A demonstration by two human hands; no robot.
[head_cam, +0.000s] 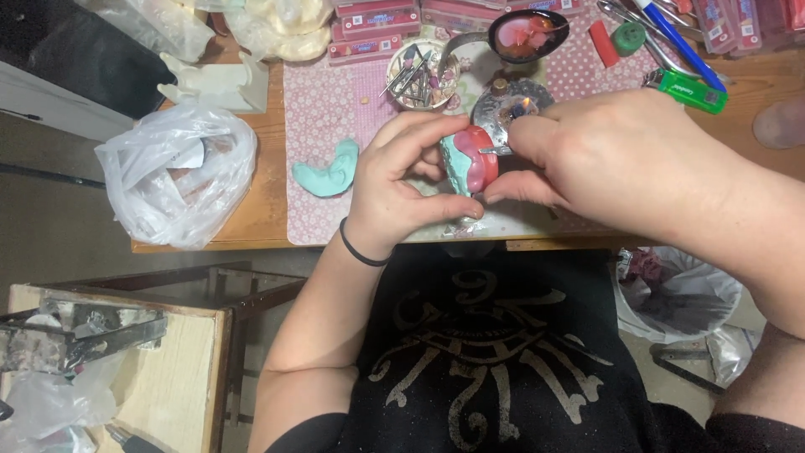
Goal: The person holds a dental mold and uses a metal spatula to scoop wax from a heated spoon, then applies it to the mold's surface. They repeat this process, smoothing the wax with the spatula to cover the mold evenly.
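Left hand (394, 189) grip closed around teal dental cast with red wax rim (470, 161); right hand (599, 155), at 3 o'clock, pinches thin metal instrument (495, 151) lying horizontally against wax.

Teal cast (455, 166) topped with red wax (478, 159), second teal cast (329, 170), pink dotted mat (323, 109), brown wooden surface (251, 210), green lighter (689, 89), white bag (178, 172), black wristband (360, 248), black shirt with grey print (486, 352)

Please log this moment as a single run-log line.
left hand: holds teal-and-red dental model | right hand: presses metal tool to its red wax | small flame behind
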